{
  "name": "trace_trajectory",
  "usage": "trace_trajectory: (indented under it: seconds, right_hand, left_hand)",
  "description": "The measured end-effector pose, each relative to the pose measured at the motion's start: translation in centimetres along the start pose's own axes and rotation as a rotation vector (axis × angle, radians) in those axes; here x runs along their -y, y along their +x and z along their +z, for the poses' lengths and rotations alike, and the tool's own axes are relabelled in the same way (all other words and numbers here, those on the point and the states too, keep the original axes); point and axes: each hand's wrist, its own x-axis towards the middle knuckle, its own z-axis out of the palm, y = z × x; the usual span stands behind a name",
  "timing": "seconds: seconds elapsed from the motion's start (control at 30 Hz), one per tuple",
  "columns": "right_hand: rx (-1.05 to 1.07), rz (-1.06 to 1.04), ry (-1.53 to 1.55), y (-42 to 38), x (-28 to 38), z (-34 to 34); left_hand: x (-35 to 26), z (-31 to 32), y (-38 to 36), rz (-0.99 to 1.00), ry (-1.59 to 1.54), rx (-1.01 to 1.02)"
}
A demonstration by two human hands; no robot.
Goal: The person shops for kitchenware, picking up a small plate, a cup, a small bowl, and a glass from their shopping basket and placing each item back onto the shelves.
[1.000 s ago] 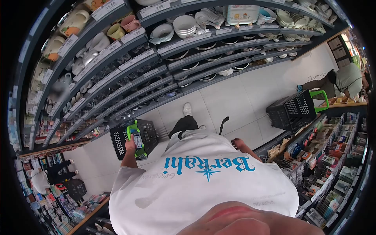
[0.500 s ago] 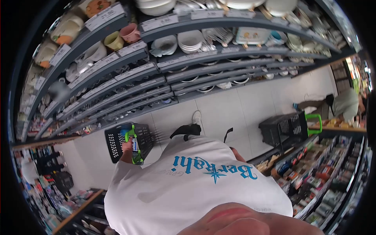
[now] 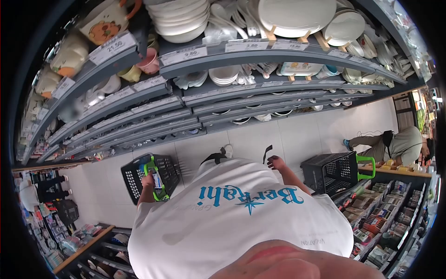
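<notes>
On the left, my left hand (image 3: 147, 179) is closed round the green handle (image 3: 156, 180) of a black shopping basket (image 3: 134, 174) with perforated sides. Something blue and white shows by the handle, too small to make out. My right hand (image 3: 276, 162) hangs in front of my body, fingers loosely curled and apart, holding nothing. A dark strap end (image 3: 268, 152) dangles close to it. Before me rises a grey shelf unit (image 3: 260, 58) with stacked white bowls (image 3: 179, 21), oval white plates (image 3: 297, 16), white spoons (image 3: 225, 21) and a pink cup (image 3: 148, 63).
A second black basket (image 3: 327, 172) with a green handle stands on the floor to the right, near a person bending over (image 3: 404, 144). Display racks (image 3: 381, 214) fill the right rear. Another person (image 3: 32, 193) stands at the far left beside a dark basket (image 3: 66, 211).
My view has come closer to the shelf, so the upper bowls and plates look larger. My right hand has come forward from beside my body into clear view. The left hand keeps its hold.
</notes>
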Motion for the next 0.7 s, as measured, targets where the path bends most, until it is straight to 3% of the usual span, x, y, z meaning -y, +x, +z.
trace_trajectory:
  seconds: [0.1, 0.17, 0.23, 0.27, 0.5, 0.7]
  right_hand:
    - [-0.043, -0.038, -0.036, 1.7, 1.1, 0.2]
    - [-0.07, -0.028, -0.07, 4.1, -0.4, 0.2]
    - [-0.113, -0.329, -0.595, 5.2, -1.2, 0.4]
    - [-0.182, -0.192, -0.619, 4.1, -0.4, 0.5]
    - [-0.162, -0.236, -0.469, 6.2, -1.7, -2.7]
    - [-0.069, -0.103, -0.332, 4.6, -0.4, -6.3]
  left_hand:
    - [-3.8, -0.1, -4.9, -0.001, -0.18, 0.091]
    - [-4.1, 0.5, -4.5, -0.052, -0.1, 0.085]
    - [-2.9, 1.7, -2.7, -0.019, -0.147, 0.147]
    - [-2.4, 2.5, -2.1, -0.029, -0.192, 0.159]
    - [-5.7, 5.1, -7.4, -0.079, -0.251, 0.211]
    - [-4.8, 8.3, -6.6, 0.106, -0.154, 0.159]
